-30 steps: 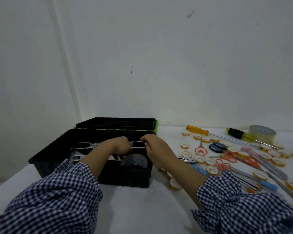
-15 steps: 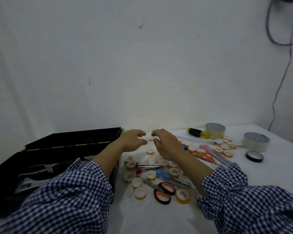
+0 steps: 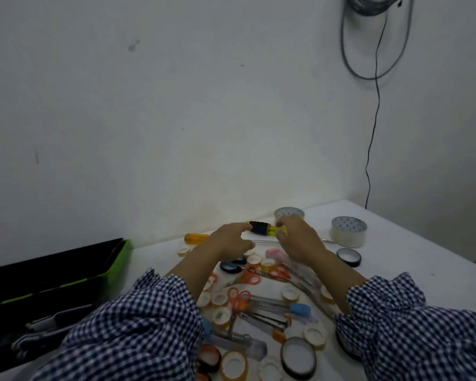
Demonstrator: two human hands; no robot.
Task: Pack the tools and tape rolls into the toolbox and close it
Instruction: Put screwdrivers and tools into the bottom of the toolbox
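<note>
Both hands have reached farther out to the screwdriver (image 3: 267,229) near the table's (image 3: 423,270) back edge, right hand (image 3: 300,239) grip pinching its yellow handle, left hand (image 3: 228,240) touching the black end, grip unclear.

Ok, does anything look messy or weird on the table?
Yes, messy but not broken. Small tape rolls, orange scissors and box cutters lie jumbled and overlapping on the table instead of in the open toolbox. The right hand grips a black-and-yellow screwdriver. Nothing looks damaged.
</note>
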